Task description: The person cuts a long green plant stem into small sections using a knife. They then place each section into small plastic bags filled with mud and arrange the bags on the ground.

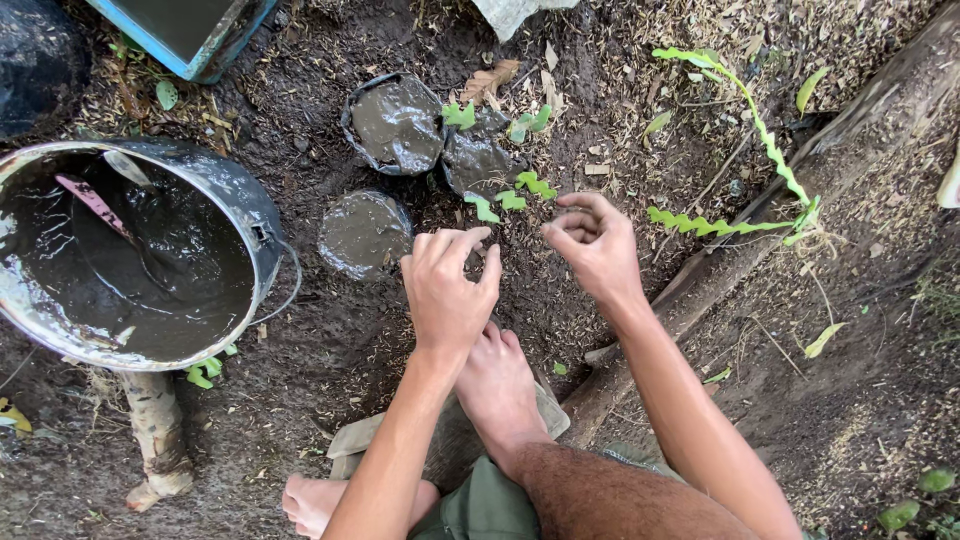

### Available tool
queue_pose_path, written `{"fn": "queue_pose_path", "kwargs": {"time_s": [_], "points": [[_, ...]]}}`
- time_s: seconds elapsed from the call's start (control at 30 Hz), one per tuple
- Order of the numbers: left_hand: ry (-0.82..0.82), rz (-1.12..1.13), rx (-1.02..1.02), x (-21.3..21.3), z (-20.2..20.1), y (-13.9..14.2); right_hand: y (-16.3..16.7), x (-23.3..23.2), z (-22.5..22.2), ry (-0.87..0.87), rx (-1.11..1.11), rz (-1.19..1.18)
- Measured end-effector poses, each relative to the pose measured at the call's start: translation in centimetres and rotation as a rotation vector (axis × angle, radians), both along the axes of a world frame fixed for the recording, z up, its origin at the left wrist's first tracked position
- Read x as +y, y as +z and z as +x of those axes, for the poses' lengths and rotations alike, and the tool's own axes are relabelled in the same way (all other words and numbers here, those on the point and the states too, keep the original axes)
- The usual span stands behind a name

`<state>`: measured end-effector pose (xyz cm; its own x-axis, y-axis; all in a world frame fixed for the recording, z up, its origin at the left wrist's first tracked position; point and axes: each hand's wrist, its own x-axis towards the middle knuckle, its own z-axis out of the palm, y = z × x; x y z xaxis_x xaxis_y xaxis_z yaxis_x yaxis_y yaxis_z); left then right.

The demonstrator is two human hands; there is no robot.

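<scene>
Two bare feet point(500, 385) on soil, and above them the left hand point(447, 290) and right hand point(592, 245), both grips loosely curled, holding nothing I can make out. Just beyond sit three mud-filled pots point(365, 233) and one muddy bucket point(140, 250).

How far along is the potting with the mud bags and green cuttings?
Three mud-filled bags stand on the soil; one already holds cuttings. Left hand and right hand work beside more cuttings. The round bag shows no cutting; the bucket still holds mud.
</scene>
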<state>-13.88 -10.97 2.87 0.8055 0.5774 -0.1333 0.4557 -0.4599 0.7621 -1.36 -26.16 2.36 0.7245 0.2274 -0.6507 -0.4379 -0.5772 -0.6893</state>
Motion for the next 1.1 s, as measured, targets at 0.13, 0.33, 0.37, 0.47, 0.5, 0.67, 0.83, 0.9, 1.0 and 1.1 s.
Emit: {"fn": "queue_pose_path", "kwargs": {"time_s": [0.13,0.33,0.37,0.47,0.5,0.67,0.83,0.9,1.0,1.1], "points": [[0.263,-0.457,-0.076,-1.1,-1.4,-0.1,0.9,1.0,-3.5,-0.32,0.277,0.078],[1.042,-1.59,-0.001,-0.5,-3.9,1.5,5.8,3.5,-9.9,0.431,-0.532,0.348],[1.011,-1.757,-0.042,0.3,-4.6,2.2,6.2,4.3,-10.4,0.703,-0.623,0.399],[0.927,-2.001,-0.154,4.4,-8.4,5.1,6.4,7.2,-11.8,1.214,-0.687,0.335],[0.947,-1.936,-0.171,6.5,-10.2,6.0,6.4,8.1,-12.3,1.35,-0.675,0.263],[0.951,-1.256,0.47,16.8,-23.6,11.4,6.8,12.1,-15.7,1.478,-0.563,0.281],[0.626,-0.439,0.865,20.8,-42.0,16.4,5.7,12.1,-20.8,1.705,-0.477,0.395],[0.632,-0.207,0.719,20.1,-47.2,15.8,4.5,11.3,-22.5,1.661,-0.5,0.472],[0.695,0.006,0.639,18.5,-50.1,11.5,2.5,10.6,-24.4,1.527,-0.601,0.457],[0.749,-0.077,0.406,17.6,-48.4,5.2,1.4,10.3,-25.5,1.486,-0.711,0.357]]}}
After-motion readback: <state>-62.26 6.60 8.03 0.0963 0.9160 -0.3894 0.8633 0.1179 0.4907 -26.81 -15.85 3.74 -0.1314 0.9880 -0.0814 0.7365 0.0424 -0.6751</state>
